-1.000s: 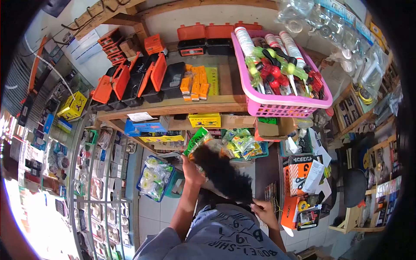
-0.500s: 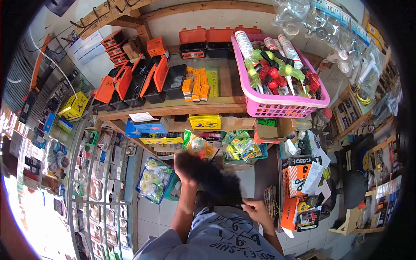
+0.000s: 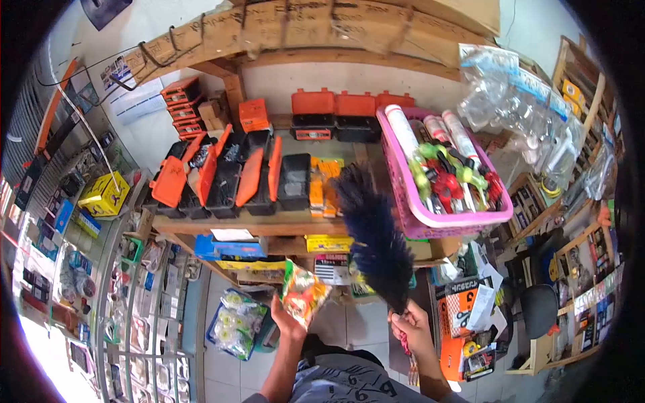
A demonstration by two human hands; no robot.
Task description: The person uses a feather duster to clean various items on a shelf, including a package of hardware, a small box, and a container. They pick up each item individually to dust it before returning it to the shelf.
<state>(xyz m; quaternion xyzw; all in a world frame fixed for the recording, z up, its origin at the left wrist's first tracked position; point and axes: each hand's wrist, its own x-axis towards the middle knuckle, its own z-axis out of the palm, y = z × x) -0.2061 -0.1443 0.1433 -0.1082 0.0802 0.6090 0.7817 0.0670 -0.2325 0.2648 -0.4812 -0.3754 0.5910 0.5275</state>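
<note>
My right hand (image 3: 412,324) is closed round the handle of a feather duster (image 3: 376,232) with dark blue-black feathers. The duster tilts up and left, its tip in front of the wooden shelf beside small orange boxes (image 3: 325,188). In my left hand (image 3: 289,321) is a shiny plastic packet (image 3: 304,295), orange, green and white, gripped by its lower left side. What the packet contains cannot be made out. To the left of that hand, near the floor, a blue basket (image 3: 213,327) holds clear-wrapped items.
Black bins with orange lids (image 3: 222,181) line the shelf (image 3: 282,227). A pink basket (image 3: 440,218) of bottles and tubes stands at its right. Glass display shelves (image 3: 144,295) run along the left. Plastic bags (image 3: 517,101) hang at upper right, above a black chair (image 3: 539,311).
The duster has swung from low across my body up to the shelf front, with my right hand moving slightly right. My left hand and the packet have come lower, and the packet shows fully.
</note>
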